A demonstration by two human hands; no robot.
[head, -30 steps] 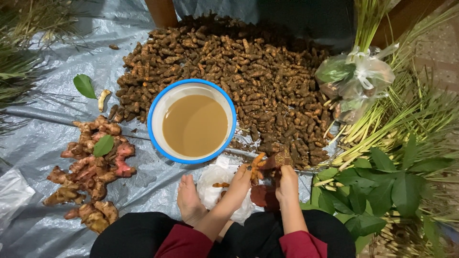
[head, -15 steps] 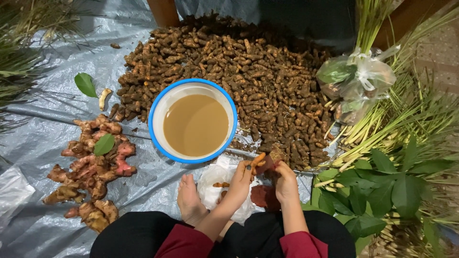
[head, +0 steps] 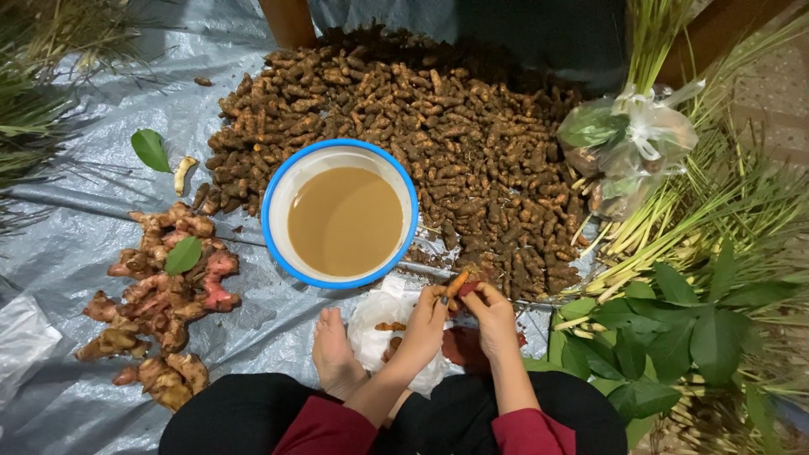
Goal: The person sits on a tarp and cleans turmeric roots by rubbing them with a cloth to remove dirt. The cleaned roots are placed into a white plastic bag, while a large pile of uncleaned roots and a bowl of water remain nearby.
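Note:
My left hand (head: 426, 316) and my right hand (head: 491, 313) meet just below the blue-rimmed bowl (head: 274, 244), both holding one small orange turmeric root (head: 456, 283) between the fingertips. The bowl is full of cloudy brown water (head: 345, 221). Behind it lies a big heap of brown turmeric roots (head: 438, 143) on the grey tarp (head: 101, 109). Under my hands sits a white plastic bag (head: 379, 324) with a few orange pieces on it. My bare foot (head: 334, 352) rests beside the bag.
A pile of pinkish galangal roots (head: 160, 291) with a green leaf lies at the left. Lemongrass stalks (head: 674, 211), a knotted clear bag of produce (head: 628, 147) and leafy branches (head: 674, 320) fill the right side. Grass tufts (head: 25, 109) edge the far left.
My hands have shifted slightly toward the bowl while working the small root between the fingers. Everything else has stayed in place.

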